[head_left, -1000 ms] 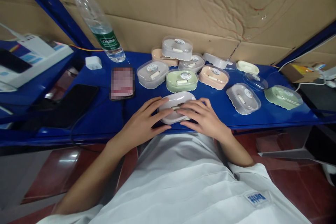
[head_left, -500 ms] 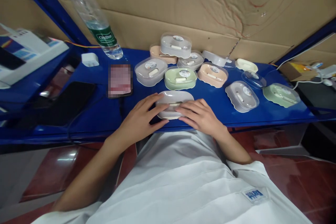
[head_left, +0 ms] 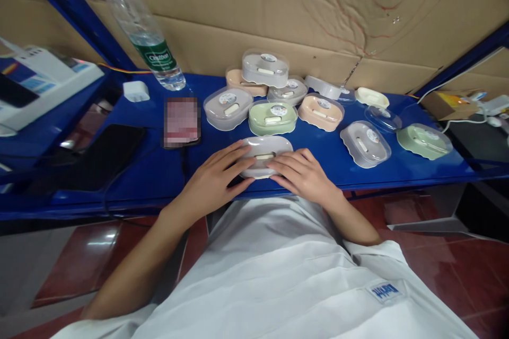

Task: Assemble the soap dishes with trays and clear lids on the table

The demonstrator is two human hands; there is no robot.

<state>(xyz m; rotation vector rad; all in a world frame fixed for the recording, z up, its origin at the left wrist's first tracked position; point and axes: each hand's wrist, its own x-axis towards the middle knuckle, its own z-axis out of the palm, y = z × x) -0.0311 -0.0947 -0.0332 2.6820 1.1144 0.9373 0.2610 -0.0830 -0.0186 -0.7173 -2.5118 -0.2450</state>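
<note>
A grey soap box [head_left: 267, 145] with a clear lid lies at the table's front edge, between both hands. My left hand [head_left: 217, 176] grips its left end, fingers over the lid and thumb at the near edge. On the right end, my right hand [head_left: 301, 174] rests its fingers on the lid, its thumb along the near side. A pale strip [head_left: 264, 157] shows in the lid's middle between the fingertips. Just beyond stand a green soap box [head_left: 272, 126], a second grey soap box [head_left: 222, 116] and a peach soap box [head_left: 320, 119].
At the right lie another grey box [head_left: 363, 156], a green box [head_left: 421, 143], a loose clear lid [head_left: 382, 118] and a cream tray [head_left: 371, 97]. Leftward are a phone [head_left: 182, 123], a water bottle [head_left: 159, 61] and a white adapter [head_left: 135, 91]. Cardboard [head_left: 222, 26] backs the blue table [head_left: 318, 169].
The view has shifted very slightly. Both hands keep their places on the grey soap box, with only a tiny movement of the fingers.
</note>
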